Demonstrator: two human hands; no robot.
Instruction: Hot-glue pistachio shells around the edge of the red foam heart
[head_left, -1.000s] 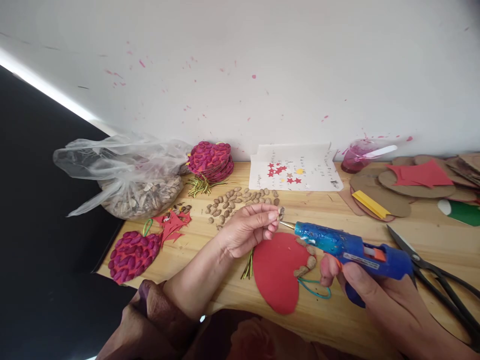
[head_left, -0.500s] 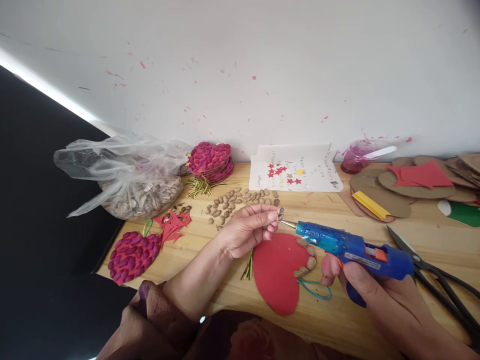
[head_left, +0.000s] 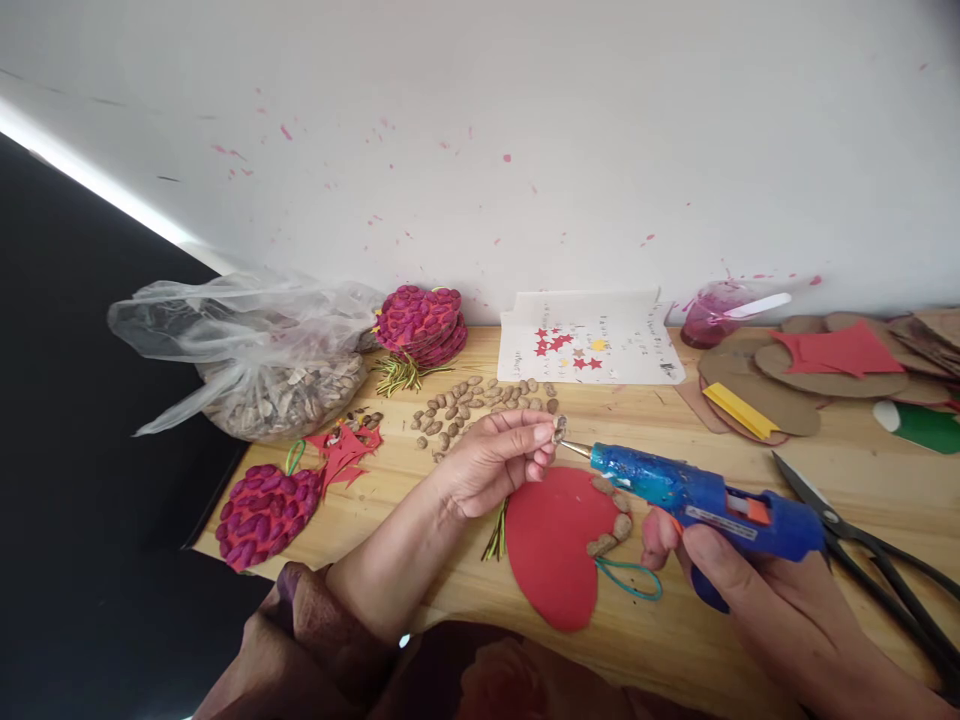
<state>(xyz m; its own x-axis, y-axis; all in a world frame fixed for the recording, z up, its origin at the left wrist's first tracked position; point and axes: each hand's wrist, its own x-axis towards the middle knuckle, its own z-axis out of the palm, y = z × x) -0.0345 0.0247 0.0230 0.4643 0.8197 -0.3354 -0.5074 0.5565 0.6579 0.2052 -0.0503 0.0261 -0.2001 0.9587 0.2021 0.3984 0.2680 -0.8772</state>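
Some scissors (head_left: 838, 523) near glue gun (head_left: 690, 490)

glue-gun grip (head_left: 709, 592), probably most of it, behind the right hand (head_left: 776, 595)

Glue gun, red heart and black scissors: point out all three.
Glue gun (head_left: 696, 488): head view, on the middle of its blue body.
Red heart (head_left: 556, 550): head view, on its bare red face.
Black scissors (head_left: 831, 517): head view, at the pivot between blades and handles.
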